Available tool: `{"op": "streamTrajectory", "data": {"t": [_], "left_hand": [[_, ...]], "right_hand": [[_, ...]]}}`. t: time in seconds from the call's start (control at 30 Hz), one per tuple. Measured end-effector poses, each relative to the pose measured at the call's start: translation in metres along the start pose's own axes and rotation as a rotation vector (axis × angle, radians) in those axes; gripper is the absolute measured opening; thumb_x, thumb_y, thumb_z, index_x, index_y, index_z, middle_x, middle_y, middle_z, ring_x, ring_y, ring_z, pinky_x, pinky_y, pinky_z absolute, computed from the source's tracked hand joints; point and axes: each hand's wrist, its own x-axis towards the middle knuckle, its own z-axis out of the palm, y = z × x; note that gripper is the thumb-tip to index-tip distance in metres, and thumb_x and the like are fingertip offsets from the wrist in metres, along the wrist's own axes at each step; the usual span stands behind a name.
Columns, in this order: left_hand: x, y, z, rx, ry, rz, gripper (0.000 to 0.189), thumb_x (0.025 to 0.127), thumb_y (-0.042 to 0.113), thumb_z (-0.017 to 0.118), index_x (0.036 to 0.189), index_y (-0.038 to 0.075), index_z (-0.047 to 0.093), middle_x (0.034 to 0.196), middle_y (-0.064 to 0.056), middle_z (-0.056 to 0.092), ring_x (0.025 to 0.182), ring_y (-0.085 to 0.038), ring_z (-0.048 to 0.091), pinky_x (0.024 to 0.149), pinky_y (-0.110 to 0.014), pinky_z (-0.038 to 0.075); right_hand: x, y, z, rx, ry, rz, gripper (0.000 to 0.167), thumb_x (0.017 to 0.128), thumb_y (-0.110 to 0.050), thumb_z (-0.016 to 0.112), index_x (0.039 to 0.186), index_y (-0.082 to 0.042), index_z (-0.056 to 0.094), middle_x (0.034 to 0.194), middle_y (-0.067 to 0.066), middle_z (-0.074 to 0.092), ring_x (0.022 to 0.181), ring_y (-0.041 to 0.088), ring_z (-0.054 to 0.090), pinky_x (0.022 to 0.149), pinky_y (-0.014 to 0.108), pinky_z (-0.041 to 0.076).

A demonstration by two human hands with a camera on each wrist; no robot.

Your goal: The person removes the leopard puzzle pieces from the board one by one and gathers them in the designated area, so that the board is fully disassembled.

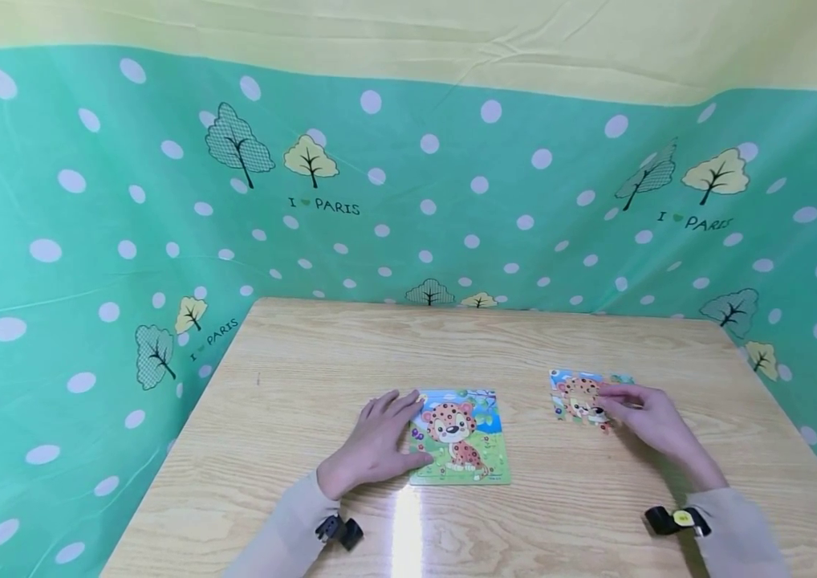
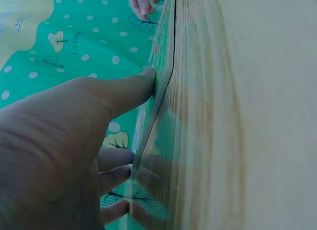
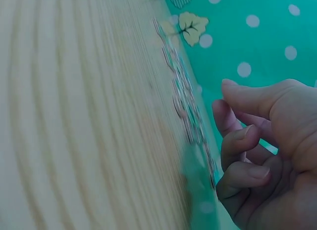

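Observation:
A square picture board [image 1: 461, 449] with a spotted leopard cub lies flat on the wooden table. My left hand [image 1: 378, 441] rests at its left side with fingers spread, the thumb on the lower left part and fingertips by the upper left corner. In the left wrist view the thumb [image 2: 131, 91] reaches onto the board's edge. Further right lies a group of jigsaw pieces [image 1: 573, 388] showing a similar cub, its lower edge uneven. Over its right side is my right hand [image 1: 650, 417], fingers loosely bent and thumb near the forefinger. No piece shows between them in the right wrist view.
The light wooden table [image 1: 322, 345] carries both pictures. A green dotted curtain [image 1: 437, 177] with printed trees hangs behind the table and along its sides. A bright light reflection falls on the wood below the board. Each wrist wears a black strap.

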Motion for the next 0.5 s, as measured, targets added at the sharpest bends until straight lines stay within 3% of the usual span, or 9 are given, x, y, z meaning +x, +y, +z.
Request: {"op": "streamTrajectory", "data": {"t": [0.23,0.4,0.5], "left_hand": [[0.000,0.000,0.000,0.000,-0.002,-0.002,0.090,0.092,0.058,0.074,0.162,0.010,0.045,0.173,-0.010,0.037,0.161,-0.045,0.026,0.129,-0.071,0.020],[-0.001,0.000,0.000,0.004,-0.008,-0.016,0.091,0.092,0.060,0.074,0.163,0.011,0.043,0.174,-0.009,0.035,0.162,-0.043,0.025,0.130,-0.069,0.018],[-0.001,0.000,0.000,0.016,-0.013,-0.021,0.092,0.092,0.061,0.073,0.164,0.013,0.042,0.175,-0.007,0.034,0.162,-0.042,0.025,0.131,-0.067,0.017]], "right_hand": [[0.001,-0.016,0.012,0.013,0.013,-0.046,0.042,0.105,-0.039,0.069,0.128,-0.005,0.074,0.137,0.023,0.069,0.111,0.020,0.067,0.078,0.018,0.054],[0.003,-0.027,0.022,0.096,-0.004,-0.056,0.036,0.104,-0.033,0.072,0.126,-0.004,0.074,0.132,0.023,0.070,0.087,0.008,0.067,0.061,0.026,0.057],[0.005,-0.033,0.031,0.107,-0.003,-0.088,0.032,0.103,-0.030,0.073,0.123,-0.005,0.076,0.129,0.020,0.072,0.087,0.002,0.065,0.066,0.024,0.057]]}}
